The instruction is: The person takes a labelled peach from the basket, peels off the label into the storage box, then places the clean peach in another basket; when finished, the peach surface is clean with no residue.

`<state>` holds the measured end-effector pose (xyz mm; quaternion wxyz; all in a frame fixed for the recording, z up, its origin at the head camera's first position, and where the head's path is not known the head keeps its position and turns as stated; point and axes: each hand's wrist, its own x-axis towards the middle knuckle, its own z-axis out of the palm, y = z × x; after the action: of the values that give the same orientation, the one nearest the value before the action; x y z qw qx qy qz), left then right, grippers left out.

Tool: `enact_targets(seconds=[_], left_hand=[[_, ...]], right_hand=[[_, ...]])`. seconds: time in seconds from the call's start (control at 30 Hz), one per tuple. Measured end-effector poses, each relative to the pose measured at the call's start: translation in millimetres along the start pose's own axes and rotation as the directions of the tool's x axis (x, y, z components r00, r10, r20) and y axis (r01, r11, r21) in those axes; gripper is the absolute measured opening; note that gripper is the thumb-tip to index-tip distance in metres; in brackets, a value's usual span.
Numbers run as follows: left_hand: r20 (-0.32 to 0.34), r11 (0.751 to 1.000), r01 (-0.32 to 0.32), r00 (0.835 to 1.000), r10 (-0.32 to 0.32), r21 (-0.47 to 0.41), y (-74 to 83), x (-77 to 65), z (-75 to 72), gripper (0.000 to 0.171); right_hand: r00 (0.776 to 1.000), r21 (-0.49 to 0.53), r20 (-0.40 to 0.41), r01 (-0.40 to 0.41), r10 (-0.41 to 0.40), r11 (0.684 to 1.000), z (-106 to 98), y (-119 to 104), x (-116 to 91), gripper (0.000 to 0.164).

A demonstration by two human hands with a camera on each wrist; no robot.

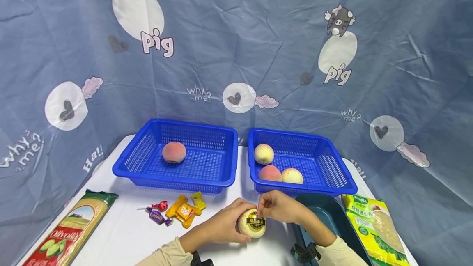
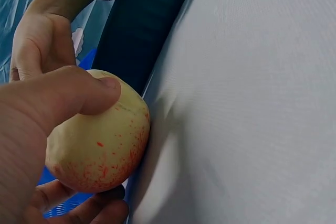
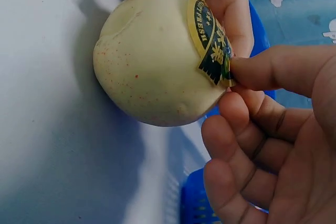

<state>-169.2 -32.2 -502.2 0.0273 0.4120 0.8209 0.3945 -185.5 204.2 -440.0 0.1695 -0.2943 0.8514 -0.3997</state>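
left hand [image 1: 221, 225] grips the pale round yellow peach [image 1: 251, 223]; right hand [image 1: 279, 207], at its 1 o'clock, pinches the black-and-gold round sticker [image 3: 211, 40]. white table [image 1: 122, 233] lies below.

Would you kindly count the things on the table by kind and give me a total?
Peaches: 5, one held in the left hand, its sticker pinched by the right hand, one in the left basket, three in the right basket
Blue baskets: 2
Wrapped sweets: about 5
Food packets: 2
Dark tray: 1
Total: about 15
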Motion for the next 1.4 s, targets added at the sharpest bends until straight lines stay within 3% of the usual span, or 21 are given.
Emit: enact_targets(seconds=[0.2,0.33,0.5,0.77,0.9,1.1,1.27,1.4], left_hand=[[-0.021,0.999,-0.021,1.000,0.021,0.024,-1.8,1.3,1.5,0.077],[-0.019,1.000,-0.009,1.000,0.009,0.021,-2.9,1.8,1.3,0.077],[-0.023,1.000,0.000,1.000,0.001,0.026,-2.6,1.6,1.2,0.077],[-0.028,1.000,0.016,0.999,-0.015,0.025,-1.8,2.9,1.2,0.076],[-0.023,1.000,0.025,0.999,-0.025,0.015,-2.1,2.2,1.6,0.076],[-0.016,0.999,0.037,0.999,-0.037,0.000,-3.7,0.5,2.3,0.077],[-0.009,0.999,0.043,0.999,-0.043,-0.011,-4.8,0.1,3.4,0.077],[-0.013,0.999,0.038,0.999,-0.038,-0.016,-4.8,1.0,3.1,0.077]], right_hand=[[1.000,0.048,-0.008,0.017,-0.017,0.999,-1.5,-2.8,-2.0,0.009],[0.997,0.110,0.007,0.070,-0.071,0.991,-6.2,-6.5,-5.6,0.007],[0.991,0.216,0.033,0.121,-0.131,0.969,-27.7,-6.8,-22.7,0.005],[0.995,0.252,-0.084,-0.028,0.051,0.967,-85.8,29.0,-81.4,0.020],[0.989,0.207,-0.050,-0.130,0.143,0.970,-97.5,52.4,-102.4,0.020],[0.972,0.072,0.028,-0.233,0.232,0.970,-87.2,74.8,-106.6,0.009],[0.959,-0.096,-0.046,-0.281,0.278,0.955,-74.8,81.7,-104.9,0.010],[0.952,-0.253,-0.138,-0.301,0.274,0.919,-68.8,80.4,-102.7,0.012]])
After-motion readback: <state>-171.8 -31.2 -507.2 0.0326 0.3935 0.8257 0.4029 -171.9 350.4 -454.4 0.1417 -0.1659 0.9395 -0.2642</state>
